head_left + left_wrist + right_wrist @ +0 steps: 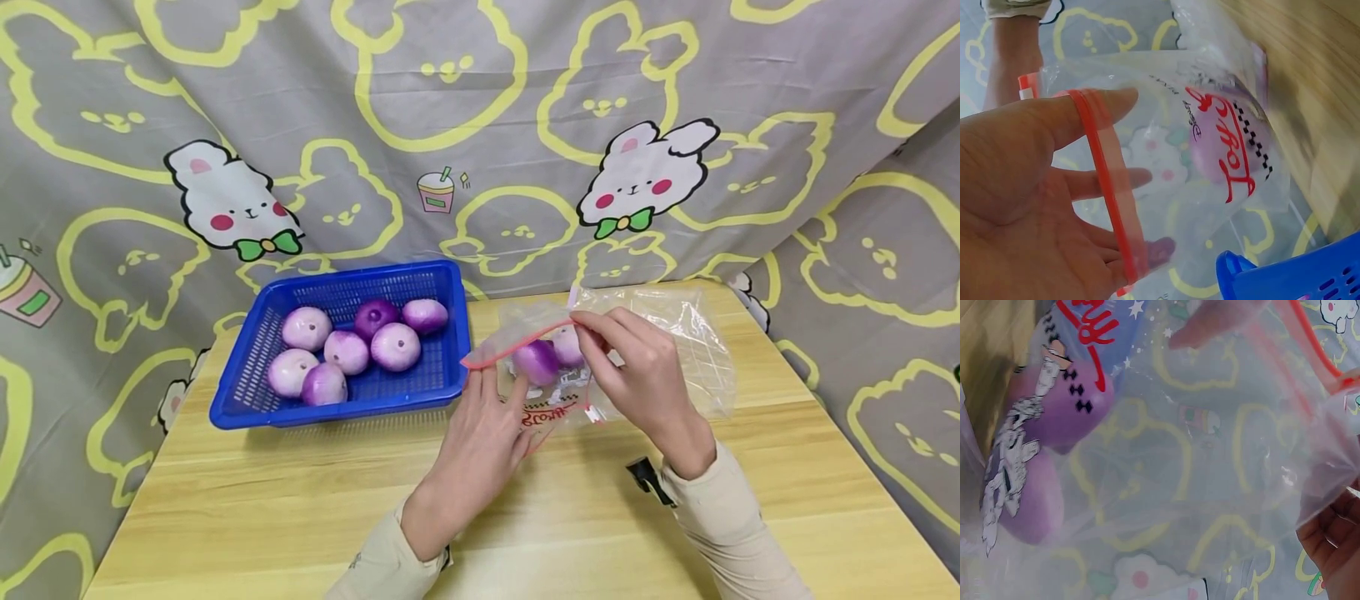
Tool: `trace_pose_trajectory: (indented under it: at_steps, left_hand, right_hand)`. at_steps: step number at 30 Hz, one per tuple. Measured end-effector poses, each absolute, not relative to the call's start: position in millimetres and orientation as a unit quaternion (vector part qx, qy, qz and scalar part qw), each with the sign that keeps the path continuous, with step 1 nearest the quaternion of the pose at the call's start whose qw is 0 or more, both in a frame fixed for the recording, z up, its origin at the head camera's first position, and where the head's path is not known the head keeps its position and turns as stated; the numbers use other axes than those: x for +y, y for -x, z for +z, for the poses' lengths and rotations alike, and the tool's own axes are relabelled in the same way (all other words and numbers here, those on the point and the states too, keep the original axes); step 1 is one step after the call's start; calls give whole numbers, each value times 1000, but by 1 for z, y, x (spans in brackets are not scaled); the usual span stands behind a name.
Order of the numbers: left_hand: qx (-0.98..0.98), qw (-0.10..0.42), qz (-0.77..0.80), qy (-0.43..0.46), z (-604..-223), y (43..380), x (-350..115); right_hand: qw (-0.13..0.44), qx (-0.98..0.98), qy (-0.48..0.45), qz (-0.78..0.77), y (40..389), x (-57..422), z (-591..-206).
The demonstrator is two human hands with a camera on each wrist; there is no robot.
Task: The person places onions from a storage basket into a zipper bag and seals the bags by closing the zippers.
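A clear zip bag [1166,150] with a red zip strip and red lettering stands with its mouth parted. Two purple-and-white onions show inside it, one darker purple [537,362] and one paler [567,345]. My left hand [480,442] is at the bag's left side, its fingers spread across the mouth. The left wrist view shows thumb and fingertips [1141,177] through the plastic, well apart from each other. With thumb and index finger my right hand [637,367] pinches the far right edge of the mouth. Several onions [396,347] lie in a blue basket [460,333].
The basket stands left of the bag on a wood-grain table [315,508]. More clear, crinkled plastic [697,350] lies right of the bag, behind the right hand. A grey patterned curtain [480,100] hangs close behind the table's back edge.
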State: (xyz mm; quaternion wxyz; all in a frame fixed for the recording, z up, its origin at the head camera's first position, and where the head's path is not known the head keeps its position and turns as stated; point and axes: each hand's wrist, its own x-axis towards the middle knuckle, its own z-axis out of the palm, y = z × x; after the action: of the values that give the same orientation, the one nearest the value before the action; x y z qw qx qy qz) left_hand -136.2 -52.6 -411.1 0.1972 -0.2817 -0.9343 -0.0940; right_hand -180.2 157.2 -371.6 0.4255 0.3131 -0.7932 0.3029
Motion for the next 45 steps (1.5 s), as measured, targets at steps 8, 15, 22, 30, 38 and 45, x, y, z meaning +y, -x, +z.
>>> trace_pose_trajectory:
  at_steps: [8, 15, 22, 30, 38, 45]
  left_hand:
    - [-933, 195, -97, 286, -410, 137, -51]
    - [-914, 215, -63, 339, -400, 126, -46]
    - [-875, 211, -60, 431, -399, 113, -34]
    - [-855, 239, -41, 459, -415, 110, -23]
    - [-869, 228, -28, 438, -421, 115, -25]
    - [-878, 221, -29, 424, -416, 116, -28]
  right_hand:
    - [427, -794, -309, 302, 179, 157, -371]
    - [508, -763, -324, 236, 184, 154, -376]
    - [490, -771, -314, 260, 187, 158, -378]
    - [434, -805, -296, 275, 185, 169, -373]
    - [430, -815, -272, 277, 186, 171, -372]
    - [405, -827, -278, 273, 185, 165, -375]
